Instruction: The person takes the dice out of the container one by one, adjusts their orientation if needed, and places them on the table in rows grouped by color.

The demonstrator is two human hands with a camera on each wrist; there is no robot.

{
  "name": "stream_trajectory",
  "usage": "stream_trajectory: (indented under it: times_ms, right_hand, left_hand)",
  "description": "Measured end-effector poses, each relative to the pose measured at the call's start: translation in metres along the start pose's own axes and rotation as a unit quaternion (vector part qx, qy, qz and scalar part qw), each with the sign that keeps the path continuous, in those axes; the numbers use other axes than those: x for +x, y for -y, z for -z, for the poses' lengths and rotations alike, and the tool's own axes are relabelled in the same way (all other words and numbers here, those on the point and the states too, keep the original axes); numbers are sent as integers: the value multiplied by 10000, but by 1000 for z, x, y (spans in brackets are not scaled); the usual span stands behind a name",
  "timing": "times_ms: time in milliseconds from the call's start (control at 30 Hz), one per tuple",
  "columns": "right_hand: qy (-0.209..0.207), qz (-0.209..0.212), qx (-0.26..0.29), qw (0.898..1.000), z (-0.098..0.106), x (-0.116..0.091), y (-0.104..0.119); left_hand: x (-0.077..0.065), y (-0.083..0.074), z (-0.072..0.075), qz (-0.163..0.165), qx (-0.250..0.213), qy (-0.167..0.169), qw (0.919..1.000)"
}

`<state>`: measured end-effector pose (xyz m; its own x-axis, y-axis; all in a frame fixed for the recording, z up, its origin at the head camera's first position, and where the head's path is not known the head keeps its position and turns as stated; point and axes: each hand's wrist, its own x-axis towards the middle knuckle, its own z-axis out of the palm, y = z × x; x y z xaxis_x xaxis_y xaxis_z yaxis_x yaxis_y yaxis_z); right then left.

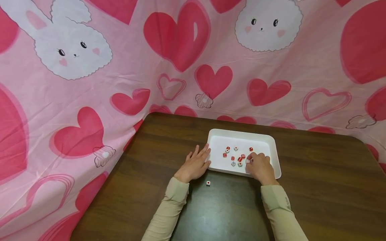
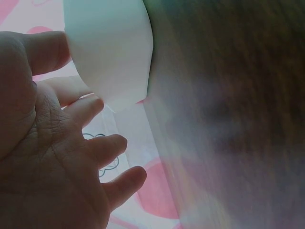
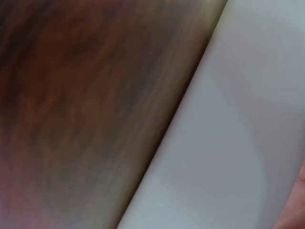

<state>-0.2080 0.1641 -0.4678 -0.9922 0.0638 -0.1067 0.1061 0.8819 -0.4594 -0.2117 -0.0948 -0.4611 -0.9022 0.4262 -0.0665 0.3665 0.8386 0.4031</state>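
Note:
A shallow white tray (image 1: pixel 241 134) lies on the table with several red dice (image 1: pixel 224 155) and white dice (image 1: pixel 236 148) scattered in it. My left hand (image 1: pixel 194 165) rests against the tray's left end, fingers spread and fairly straight. In the left wrist view, the thumb and fingertips of that hand (image 2: pixel 57 143) meet the tray's white wall (image 2: pixel 109 52). Reaching over the near right side, my right hand (image 1: pixel 261 168) pinches a white die (image 1: pixel 247 161) between thumb and forefinger. The right wrist view shows mostly the tray's outer wall (image 3: pixel 209 152), with the fingers hidden behind it.
One white die (image 1: pixel 208 183) with a red dot sits on the dark wooden table (image 1: pixel 325 180), outside the tray near my left wrist. Behind the table's far and left edges hangs a pink cloth (image 1: pixel 126 73) printed with hearts and rabbits.

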Motion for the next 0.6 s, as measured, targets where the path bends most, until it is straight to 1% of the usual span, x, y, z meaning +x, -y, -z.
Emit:
stream_trajectory:
  times_ms: [167, 600]
  right_hand:
    - [-28, 41, -34, 10000, 0, 0, 0]
    - [-28, -11, -24, 10000, -3, -4, 2]
  left_hand:
    - [-1, 1, 0, -12, 27, -6, 10000]
    - [-2, 3, 0, -66, 96, -6, 9999]
